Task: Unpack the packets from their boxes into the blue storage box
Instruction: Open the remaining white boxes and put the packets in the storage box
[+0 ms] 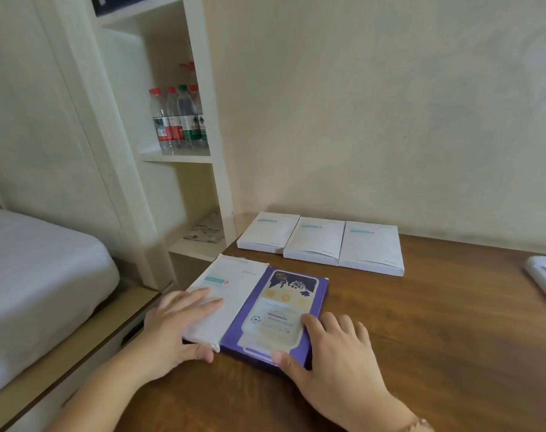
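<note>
Right hand: we had it at the near right corner of the purple box, thumb hooked on the near edge and fingers curled over the top, gripping it.
Left hand: we laid its fingers flat across the white box, with the thumb against the near edge; it pressed rather than pinched.
Purple box: it lay flat on the counter, touching the white box on its left; we judged it thin, light and fairly stiff card, with a printed face likely to be slick.
White box: its near right corner looked crumpled, so we judged the card soft there and easy to tear.
Where to hold: we reckoned the near short edges were best, thumb under and fingers on top, since the flat faces gave little to pinch.
Far row: three more white boxes sat side by side, touching, by the wall.
Packets: none showed; we could not tell what the boxes held.
Blue storage box: we saw none in view.
Shelf: bottles stood far left.
</note>
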The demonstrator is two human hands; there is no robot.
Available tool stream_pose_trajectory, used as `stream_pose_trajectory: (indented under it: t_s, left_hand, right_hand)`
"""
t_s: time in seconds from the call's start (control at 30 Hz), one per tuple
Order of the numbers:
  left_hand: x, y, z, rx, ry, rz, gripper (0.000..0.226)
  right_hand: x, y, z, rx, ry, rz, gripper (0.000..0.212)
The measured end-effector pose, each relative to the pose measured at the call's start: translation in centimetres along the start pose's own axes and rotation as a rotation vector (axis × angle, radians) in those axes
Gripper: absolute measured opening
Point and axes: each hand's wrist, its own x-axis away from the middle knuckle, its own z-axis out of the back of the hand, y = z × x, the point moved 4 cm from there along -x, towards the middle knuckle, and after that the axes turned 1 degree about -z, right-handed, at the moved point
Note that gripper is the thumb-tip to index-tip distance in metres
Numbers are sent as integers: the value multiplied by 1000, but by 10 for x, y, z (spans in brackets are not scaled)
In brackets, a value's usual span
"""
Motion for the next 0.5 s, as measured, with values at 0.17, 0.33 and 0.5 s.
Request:
stream_pose_trajectory:
  t_s: [0.17, 0.33, 0.5]
  left_hand:
    - [-9, -6, 1, 108, 29, -77, 61]
    - [-13, -10, 1, -38, -53, -131, 127]
    - [-7, 15, 11, 79, 194, -219, 122]
  right_hand:
    - [-31, 31, 26, -197, 173, 20, 57]
    - [-87, 112, 55, -137, 517, -214, 43]
    - [-127, 141, 32, -4, 194, -172, 55]
